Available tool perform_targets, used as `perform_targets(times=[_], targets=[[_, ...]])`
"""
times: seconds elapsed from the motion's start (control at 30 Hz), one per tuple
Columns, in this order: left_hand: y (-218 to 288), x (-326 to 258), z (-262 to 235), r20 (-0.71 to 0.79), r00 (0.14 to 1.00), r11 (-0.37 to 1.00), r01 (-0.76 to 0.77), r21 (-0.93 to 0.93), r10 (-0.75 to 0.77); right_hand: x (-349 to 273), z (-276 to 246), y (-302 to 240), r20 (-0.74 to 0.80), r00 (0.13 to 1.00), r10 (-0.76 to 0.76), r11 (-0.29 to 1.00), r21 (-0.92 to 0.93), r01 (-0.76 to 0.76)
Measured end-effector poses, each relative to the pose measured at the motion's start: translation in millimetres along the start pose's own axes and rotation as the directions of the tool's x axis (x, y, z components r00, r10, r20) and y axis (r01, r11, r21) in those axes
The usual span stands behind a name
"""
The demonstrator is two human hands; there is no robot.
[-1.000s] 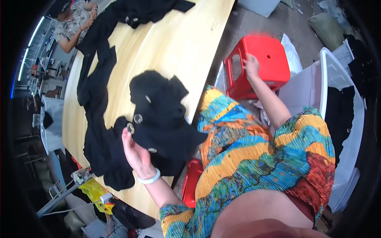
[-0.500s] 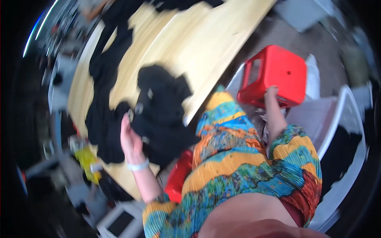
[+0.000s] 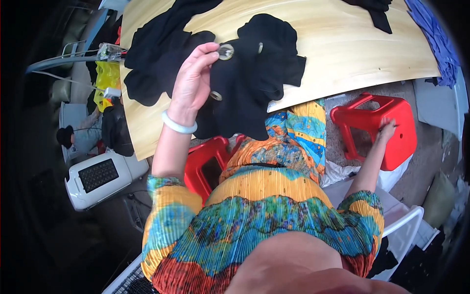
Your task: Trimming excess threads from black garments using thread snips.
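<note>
My left hand (image 3: 194,81), with a pale bangle (image 3: 179,123) at its wrist, pinches a large round button (image 3: 225,52) at its rim, over a black garment (image 3: 259,73). Two more such buttons show on that garment, which hangs partly over the table's near edge. To the right, my right hand (image 3: 387,129) is closed over the seat of a red plastic stool (image 3: 402,142). A thin dark thing shows at its fingers, too small to name. Whether this hand touches the stool, I cannot tell.
More black cloth (image 3: 161,44) lies left on the wooden table (image 3: 342,54), with blue-violet cloth (image 3: 433,41) at its right end. Another red stool (image 3: 203,164) stands by me on the left. A white machine (image 3: 105,176) stands lower left, a white bin (image 3: 409,225) lower right.
My left hand has gone from spread fingers beside the black garment to pinching the button. The view has turned, and my right hand is now farther over the stool's seat.
</note>
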State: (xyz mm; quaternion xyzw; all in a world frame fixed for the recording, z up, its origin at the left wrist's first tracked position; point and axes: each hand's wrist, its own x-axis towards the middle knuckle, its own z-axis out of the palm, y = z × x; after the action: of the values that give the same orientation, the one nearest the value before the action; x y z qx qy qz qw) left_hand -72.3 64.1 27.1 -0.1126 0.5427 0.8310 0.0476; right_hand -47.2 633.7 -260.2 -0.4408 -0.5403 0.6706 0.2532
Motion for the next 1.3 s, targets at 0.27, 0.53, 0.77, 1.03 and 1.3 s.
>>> perform_targets(times=[0.27, 0.53, 0.77, 1.03, 1.3], targets=[[0.6, -9.3, 9.5, 0.098, 0.995, 0.999, -0.015, -0.029, 0.018, -316.3, 173.3, -155.2, 0.812, 0.505, -0.291, 0.908, 0.067, 0.414], [-4.9, -29.6, -6.5, 0.109, 0.986, 0.991, -0.125, -0.056, 0.13, -418.6, 231.6, -128.9, 0.85, 0.027, -0.526, 0.645, 0.379, 0.664], [-1.7, -32.1, -33.0, 0.122, 0.992, 0.998, -0.037, 0.044, 0.032, -421.7, 242.0, -131.5, 0.838, -0.218, -0.5, 0.444, 0.464, 0.766], [-8.2, -25.6, -60.8, 0.33, 0.94, 0.979, 0.143, -0.148, -0.087, -425.9, 245.5, -152.3, 0.964, -0.078, 0.253, 0.908, -0.209, 0.362], [8.6, -26.2, -57.7, 0.312, 0.931, 0.964, 0.113, 0.239, -0.186, -425.1, 247.3, -140.0, 0.995, -0.061, 0.084, 0.865, -0.042, 0.501]])
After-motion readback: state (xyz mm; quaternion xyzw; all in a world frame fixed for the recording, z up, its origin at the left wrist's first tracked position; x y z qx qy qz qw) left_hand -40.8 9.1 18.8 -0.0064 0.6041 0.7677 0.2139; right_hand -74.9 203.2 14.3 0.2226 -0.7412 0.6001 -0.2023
